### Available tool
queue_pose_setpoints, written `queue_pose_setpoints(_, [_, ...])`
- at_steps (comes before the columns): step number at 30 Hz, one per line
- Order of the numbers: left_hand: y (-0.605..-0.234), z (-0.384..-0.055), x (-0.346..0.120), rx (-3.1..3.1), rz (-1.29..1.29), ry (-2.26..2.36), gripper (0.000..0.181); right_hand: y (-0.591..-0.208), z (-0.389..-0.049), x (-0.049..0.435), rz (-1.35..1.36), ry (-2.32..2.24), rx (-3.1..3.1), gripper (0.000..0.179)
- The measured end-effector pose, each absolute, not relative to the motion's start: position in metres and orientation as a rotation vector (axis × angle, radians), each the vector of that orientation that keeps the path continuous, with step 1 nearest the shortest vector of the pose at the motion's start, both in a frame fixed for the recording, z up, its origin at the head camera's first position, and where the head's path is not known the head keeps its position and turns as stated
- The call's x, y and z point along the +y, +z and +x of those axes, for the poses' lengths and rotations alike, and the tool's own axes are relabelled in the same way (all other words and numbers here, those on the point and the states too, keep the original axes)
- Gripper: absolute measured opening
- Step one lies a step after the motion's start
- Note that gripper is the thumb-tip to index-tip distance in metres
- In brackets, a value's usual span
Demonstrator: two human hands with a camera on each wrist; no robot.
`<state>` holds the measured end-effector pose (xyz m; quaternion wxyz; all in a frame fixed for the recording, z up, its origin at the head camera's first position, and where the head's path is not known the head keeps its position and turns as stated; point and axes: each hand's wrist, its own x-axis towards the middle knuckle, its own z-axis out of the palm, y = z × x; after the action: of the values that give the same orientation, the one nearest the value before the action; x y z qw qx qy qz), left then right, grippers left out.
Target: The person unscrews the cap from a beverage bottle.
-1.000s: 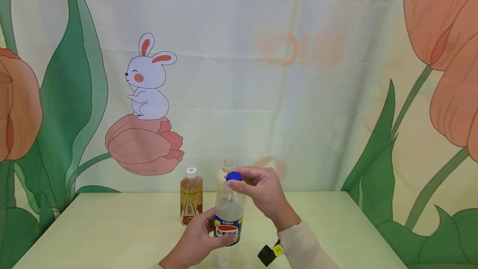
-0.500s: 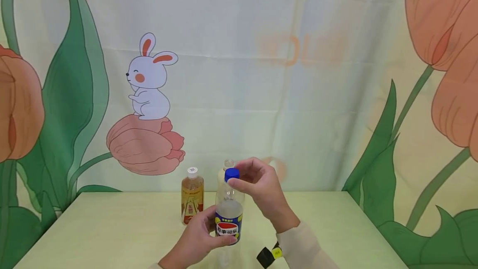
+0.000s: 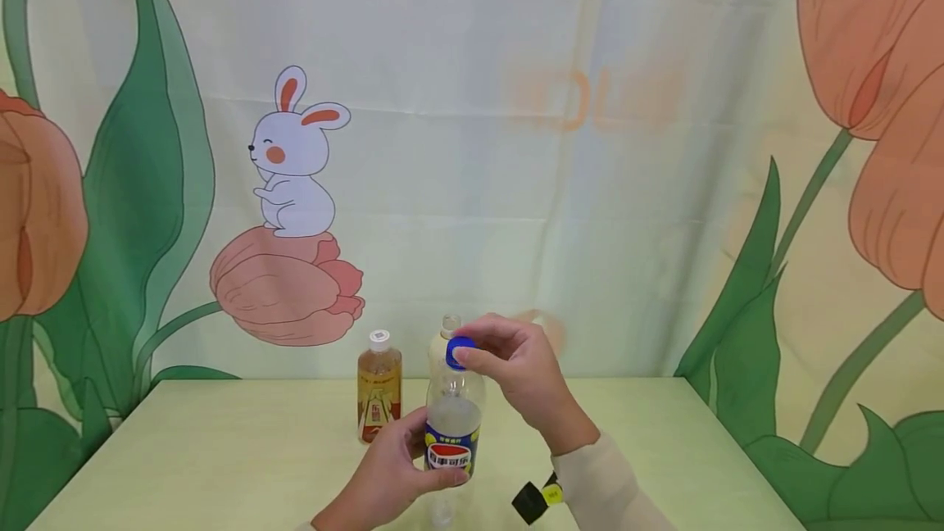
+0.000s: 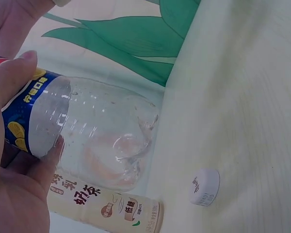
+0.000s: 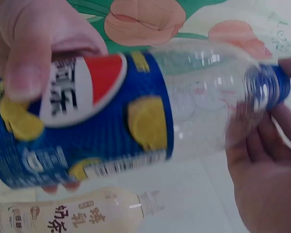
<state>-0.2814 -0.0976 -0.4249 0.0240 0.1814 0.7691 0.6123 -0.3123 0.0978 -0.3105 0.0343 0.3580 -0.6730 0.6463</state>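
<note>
Blue-labelled bottle (image 3: 452, 442) held in front of a milk-tea bottle (image 5: 102, 206), its blue cap (image 5: 276, 87) at the neck.
The left grip (image 3: 394, 464) wraps the blue-labelled bottle's label, apparently steadying it; above, the right grip (image 3: 522, 365) pinches the cap, thumb foremost, seemingly for turning.

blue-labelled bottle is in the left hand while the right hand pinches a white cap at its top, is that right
The colour is wrong: the cap is blue, not white, as the right wrist view shows. The blue-labelled bottle is in the left hand, and the right hand pinches that cap at the bottle's top.
</note>
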Motion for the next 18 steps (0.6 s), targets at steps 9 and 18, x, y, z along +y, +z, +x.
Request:
queue_pose_setpoints(9, [-0.429, -0.281, -0.096, 2.365, 0.531, 1.913, 0.079, -0.314, -0.316, 0.099, 1.025, 1.994, -2.202, 0.034])
queue_pose_setpoints(18, [-0.433, -0.283, -0.094, 2.37, 0.54, 1.94, 0.081, -0.311, -0.307, 0.09, 0.753, 1.97, -2.164, 0.031])
